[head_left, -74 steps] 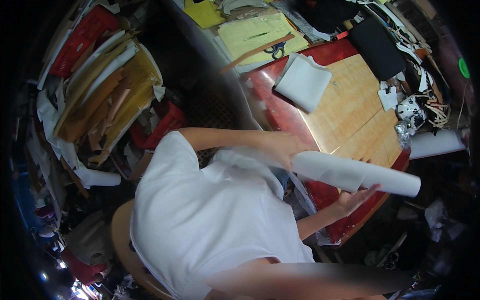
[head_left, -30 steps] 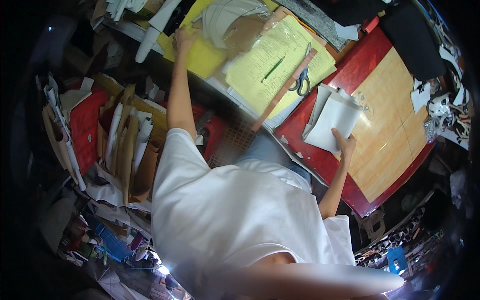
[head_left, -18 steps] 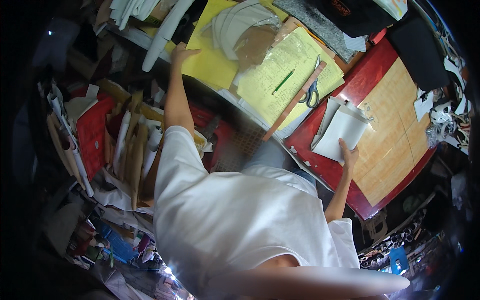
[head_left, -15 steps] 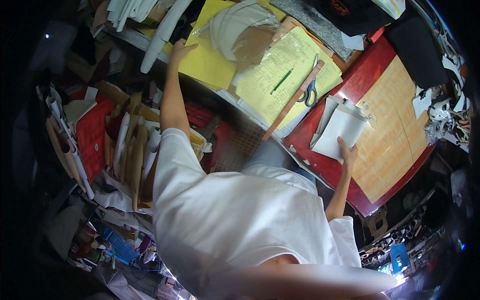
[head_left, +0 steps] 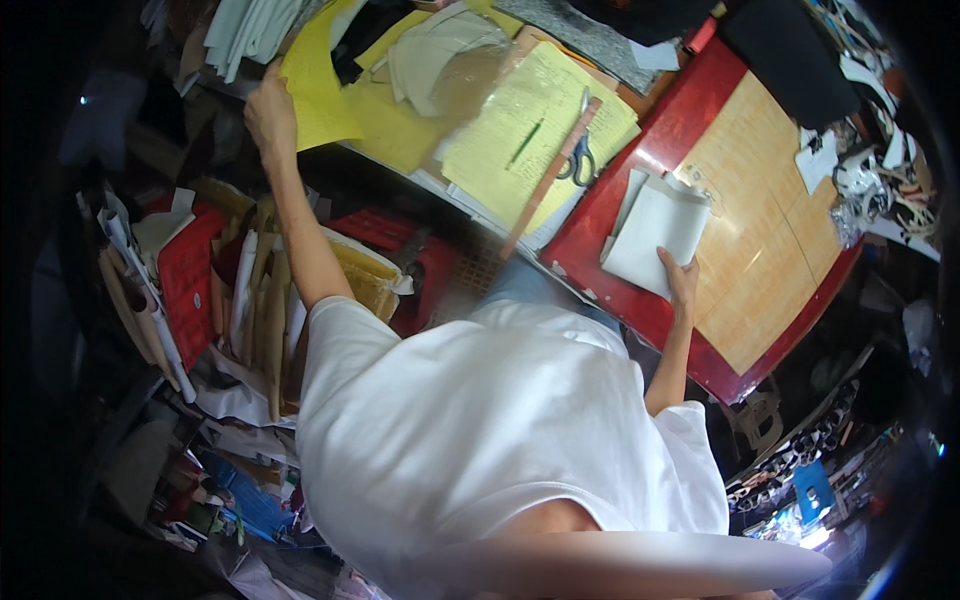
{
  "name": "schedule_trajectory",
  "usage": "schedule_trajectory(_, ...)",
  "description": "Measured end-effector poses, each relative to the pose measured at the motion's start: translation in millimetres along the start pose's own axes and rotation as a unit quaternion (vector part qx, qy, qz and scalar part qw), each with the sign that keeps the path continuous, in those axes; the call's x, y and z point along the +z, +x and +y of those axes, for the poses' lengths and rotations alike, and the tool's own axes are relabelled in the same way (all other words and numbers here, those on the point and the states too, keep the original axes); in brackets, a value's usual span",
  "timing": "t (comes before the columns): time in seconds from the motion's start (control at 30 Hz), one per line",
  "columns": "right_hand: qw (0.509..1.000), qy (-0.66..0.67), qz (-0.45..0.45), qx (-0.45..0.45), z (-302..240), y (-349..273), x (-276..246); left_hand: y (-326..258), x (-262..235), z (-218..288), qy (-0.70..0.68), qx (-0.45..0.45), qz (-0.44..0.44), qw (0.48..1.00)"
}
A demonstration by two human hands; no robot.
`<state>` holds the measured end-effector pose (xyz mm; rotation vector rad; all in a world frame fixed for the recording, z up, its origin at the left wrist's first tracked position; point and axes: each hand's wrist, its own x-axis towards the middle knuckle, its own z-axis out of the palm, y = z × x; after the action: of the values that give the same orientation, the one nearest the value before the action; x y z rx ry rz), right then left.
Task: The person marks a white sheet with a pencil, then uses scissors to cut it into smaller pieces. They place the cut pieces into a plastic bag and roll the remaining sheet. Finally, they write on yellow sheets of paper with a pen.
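Observation:
My left hand (head_left: 270, 112) reaches far up to the left and grips the edge of a large yellow sheet (head_left: 318, 88) lying on a cluttered pile. My right hand (head_left: 682, 282) holds the near edge of a folded white sheet (head_left: 655, 232), which lies flat on a wooden table top with a red border (head_left: 640, 170). My white shirt fills the lower middle of the view and hides what lies under it.
Between the hands lie a yellow lined paper (head_left: 540, 120) with a green pen (head_left: 525, 145), a long wooden ruler (head_left: 548, 185) and scissors (head_left: 580, 160). Black fabric (head_left: 790, 60) lies at the table's far end. Upright cardboard pieces and rolls (head_left: 250, 300) stand at the left.
My left hand has moved left along the yellow pile and taken hold of the yellow sheet's edge. My right hand stays on the white sheet, which 2.5 s ago was a roll in the air.

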<state>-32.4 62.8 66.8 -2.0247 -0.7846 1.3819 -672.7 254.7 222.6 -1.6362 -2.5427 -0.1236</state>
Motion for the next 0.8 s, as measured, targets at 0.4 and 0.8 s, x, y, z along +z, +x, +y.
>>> schedule_trajectory(0.4,0.804,0.585,0.015,-0.105,3,-71,-152,-203,36,326,-0.594,0.116,-0.335,0.722)
schedule_trajectory(0.8,0.885,0.431,-0.168,-0.062,50,-73,-225,-416,132,482,-0.46,0.157,-0.306,0.819)
